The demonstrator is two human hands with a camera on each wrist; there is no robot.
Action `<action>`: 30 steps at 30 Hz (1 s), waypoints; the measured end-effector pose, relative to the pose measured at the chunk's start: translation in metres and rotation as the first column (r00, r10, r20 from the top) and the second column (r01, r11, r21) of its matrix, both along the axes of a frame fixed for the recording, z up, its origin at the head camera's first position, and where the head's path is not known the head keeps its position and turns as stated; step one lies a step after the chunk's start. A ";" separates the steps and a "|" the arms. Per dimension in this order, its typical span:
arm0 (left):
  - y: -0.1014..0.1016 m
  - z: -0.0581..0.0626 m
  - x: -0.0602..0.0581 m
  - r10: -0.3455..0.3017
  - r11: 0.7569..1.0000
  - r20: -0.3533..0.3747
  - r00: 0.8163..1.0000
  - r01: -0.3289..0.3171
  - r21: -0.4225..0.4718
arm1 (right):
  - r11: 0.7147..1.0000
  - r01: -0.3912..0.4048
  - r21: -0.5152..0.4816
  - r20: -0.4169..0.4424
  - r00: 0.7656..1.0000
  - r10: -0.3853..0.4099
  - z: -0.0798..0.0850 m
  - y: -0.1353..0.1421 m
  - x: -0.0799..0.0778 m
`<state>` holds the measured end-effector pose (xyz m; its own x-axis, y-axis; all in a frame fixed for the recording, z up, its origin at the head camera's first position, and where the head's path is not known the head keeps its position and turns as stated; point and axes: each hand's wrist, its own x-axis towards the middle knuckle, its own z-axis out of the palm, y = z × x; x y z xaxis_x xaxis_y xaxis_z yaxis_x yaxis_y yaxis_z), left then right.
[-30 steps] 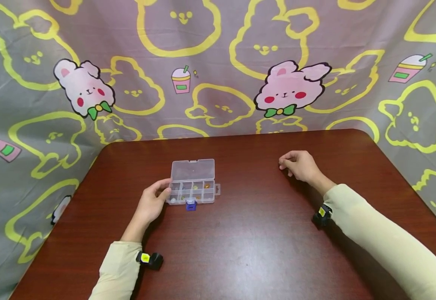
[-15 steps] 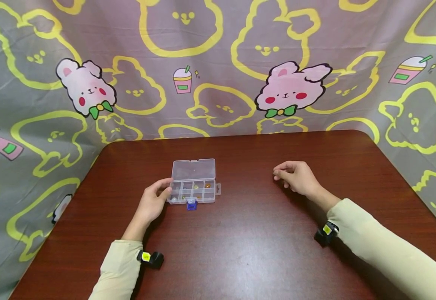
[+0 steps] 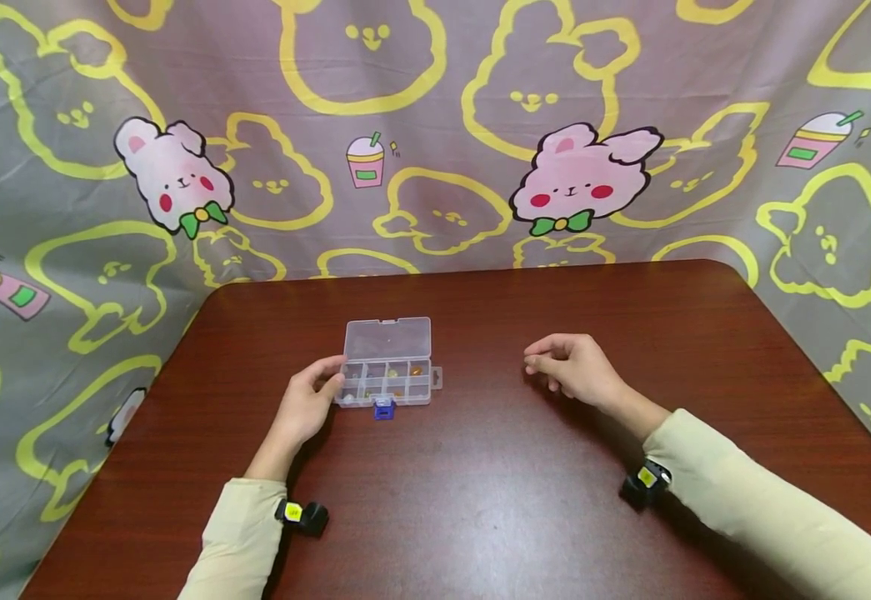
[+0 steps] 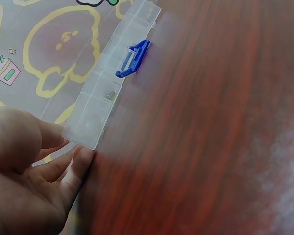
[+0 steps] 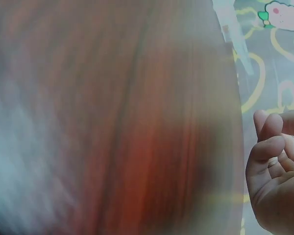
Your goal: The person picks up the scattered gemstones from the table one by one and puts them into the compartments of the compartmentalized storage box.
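Observation:
A clear plastic compartment box (image 3: 418, 390) lies with its lid (image 3: 387, 339) raised at the back and a blue latch (image 3: 384, 409) hanging at its front. Small yellow, orange and pale pieces sit in several compartments. My left hand (image 3: 306, 406) grips the box's left end, thumb in front and fingers behind; the left wrist view shows thumb and fingers at the corner of the box (image 4: 94, 122). To the right of the box, my right hand (image 3: 573, 367) is over the table with thumb and forefinger tips together. I cannot tell whether a small thing is between them.
The brown wooden table (image 3: 465, 500) has a rounded far corner. Behind it and at both sides hangs a patterned cloth (image 3: 435, 133) with cartoon bunnies and cups. A hang tab (image 3: 437, 377) sticks out from the right end of the box.
My right hand has moved left and nearer to me, towards the box, its fingertips still together. The left hand keeps its grip and the box stays in place.

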<state>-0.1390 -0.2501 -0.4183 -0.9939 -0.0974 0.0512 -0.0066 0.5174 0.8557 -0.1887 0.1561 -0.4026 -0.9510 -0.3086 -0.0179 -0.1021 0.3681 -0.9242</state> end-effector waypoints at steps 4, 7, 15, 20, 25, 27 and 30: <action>-0.001 0.000 0.000 0.000 1.000 -0.004 1.000 0.000 -0.017 | 0.999 -0.025 -0.033 0.009 1.000 0.026 0.001 -0.008 0.006; -0.001 0.000 0.000 0.000 1.000 -0.006 1.000 -0.001 -0.020 | 0.997 -0.047 -0.058 0.016 0.999 0.048 0.002 -0.015 0.011; -0.001 -0.001 -0.001 0.001 1.000 -0.010 1.000 -0.001 -0.015 | 0.991 -0.099 -0.086 0.029 0.994 0.102 0.002 -0.033 0.019; 0.000 -0.001 0.000 0.002 1.000 -0.008 1.000 -0.002 -0.005 | 0.986 -0.121 -0.110 0.046 0.991 0.127 0.002 -0.043 0.022; 0.001 0.000 0.000 -0.001 1.000 -0.007 1.000 0.001 -0.003 | 0.981 -0.150 -0.120 0.034 0.987 0.155 -0.001 -0.053 0.021; 0.001 0.000 0.000 -0.002 1.000 -0.008 1.000 0.002 -0.001 | 0.980 -0.159 -0.120 0.026 0.986 0.163 -0.002 -0.058 0.021; 0.000 0.000 0.000 -0.005 1.000 -0.010 1.000 0.005 -0.001 | 0.979 -0.168 -0.112 0.017 0.985 0.171 -0.003 -0.065 0.020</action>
<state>-0.1387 -0.2496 -0.4182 -0.9939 -0.0923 0.0610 0.0043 0.5182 0.8552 -0.1685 0.0914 -0.4060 -0.8844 -0.4667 0.0009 -0.1297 0.2438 -0.9611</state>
